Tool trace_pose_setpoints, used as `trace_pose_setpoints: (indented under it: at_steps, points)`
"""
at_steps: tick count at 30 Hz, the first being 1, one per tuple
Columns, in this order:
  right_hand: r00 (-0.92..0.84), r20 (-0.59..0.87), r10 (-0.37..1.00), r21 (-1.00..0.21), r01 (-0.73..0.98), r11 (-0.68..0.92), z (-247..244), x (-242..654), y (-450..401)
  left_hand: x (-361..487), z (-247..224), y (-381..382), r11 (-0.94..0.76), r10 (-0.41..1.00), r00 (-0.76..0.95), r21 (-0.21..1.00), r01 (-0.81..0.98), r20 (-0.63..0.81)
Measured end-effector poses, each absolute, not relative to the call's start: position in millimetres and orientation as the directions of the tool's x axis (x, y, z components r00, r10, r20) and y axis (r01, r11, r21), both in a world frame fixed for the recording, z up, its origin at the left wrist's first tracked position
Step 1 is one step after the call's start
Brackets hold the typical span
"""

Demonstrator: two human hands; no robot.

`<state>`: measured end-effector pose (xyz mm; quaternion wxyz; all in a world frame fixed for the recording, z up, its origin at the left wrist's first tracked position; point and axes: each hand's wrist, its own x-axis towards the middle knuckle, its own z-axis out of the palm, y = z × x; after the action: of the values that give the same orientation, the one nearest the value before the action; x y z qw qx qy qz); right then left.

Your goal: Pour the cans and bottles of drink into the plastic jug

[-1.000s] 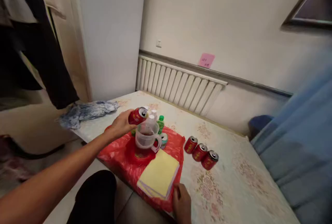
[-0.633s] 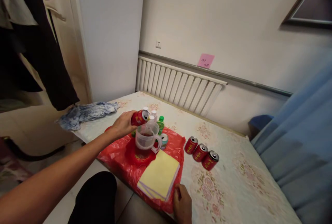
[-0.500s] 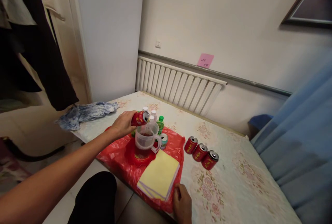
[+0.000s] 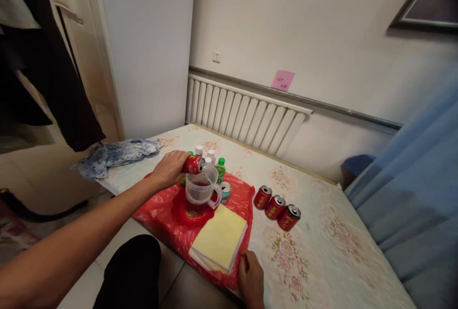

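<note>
My left hand is wrapped round a red drink can. The can lies tipped on its side, its open top over the mouth of a clear plastic jug. Dark liquid with foam partly fills the jug, which stands on a red dish-like base. Resting by the near table edge, my right hand is curled closed, beside a stack of yellow cloths; nothing shows in it. Behind the jug are several bottles with white or green caps, one a green bottle, and a small pale tin.
Three red cans stand in a row on the flowered tablecloth, right of the red plastic sheet. A blue-white cloth hangs over the left corner. A radiator runs behind the table; a blue curtain is at right.
My left hand has tipped the can further, lowering its open top toward the jug. My right hand stays in place. The view has shifted very slightly.
</note>
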<state>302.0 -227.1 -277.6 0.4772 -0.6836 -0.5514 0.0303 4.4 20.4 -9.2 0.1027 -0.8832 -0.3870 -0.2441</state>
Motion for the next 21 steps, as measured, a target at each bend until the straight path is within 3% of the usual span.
trace_pose_setpoints:
  at_steps: [11, 21]
  points:
    - [0.376, 0.499, 0.781, -0.661, 0.748, 0.062, -275.5, 301.7, -226.7, 7.8, -7.0, 20.8, -0.688, 0.588, 0.616, -0.076, 0.722, 0.525]
    - [0.384, 0.488, 0.784, -0.666, 0.744, 0.05, -268.2, 299.3, -228.9, 8.2, -7.4, 22.9, -0.696, 0.607, 0.615, -0.036, 0.717, 0.504]
